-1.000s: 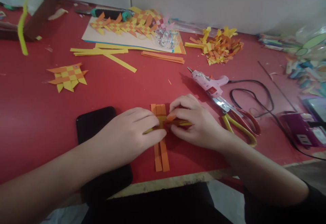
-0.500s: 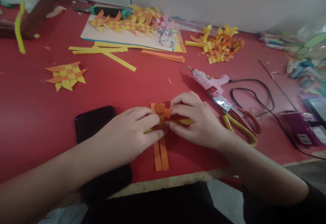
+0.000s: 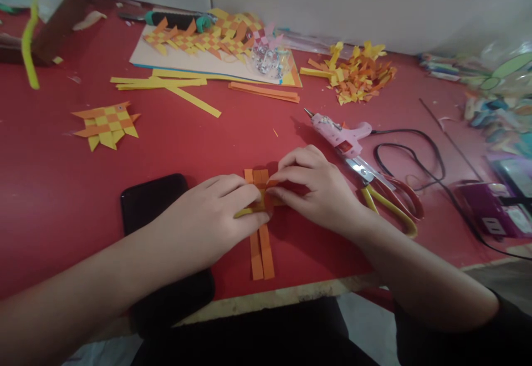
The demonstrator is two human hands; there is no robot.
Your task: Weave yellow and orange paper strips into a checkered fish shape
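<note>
Orange paper strips [image 3: 261, 255] lie upright side by side near the table's front edge, crossed by a yellow paper strip [image 3: 248, 211]. My left hand [image 3: 226, 211] pinches the crossing from the left, thumb below and fingers above. From the right, my right hand [image 3: 316, 188] pinches an orange strip end [image 3: 272, 183] between thumb and index finger. My fingertips hide much of the crossing. Under my left forearm lies a black phone-like slab [image 3: 153, 199]. A finished woven paper fish [image 3: 110, 125] in orange and yellow rests farther left.
A pink glue gun [image 3: 343, 136] and scissors with yellow and red handles [image 3: 388, 194] lie right of my right hand, a black cord trailing behind. Loose yellow strips [image 3: 166, 84], orange strips [image 3: 264, 92] and a pile of paper pieces [image 3: 361, 75] are at the back.
My right thumb and fingertips have moved slightly left, drawing closer to the crossing and covering more of the orange strip end. My left hand stays almost where it was.
</note>
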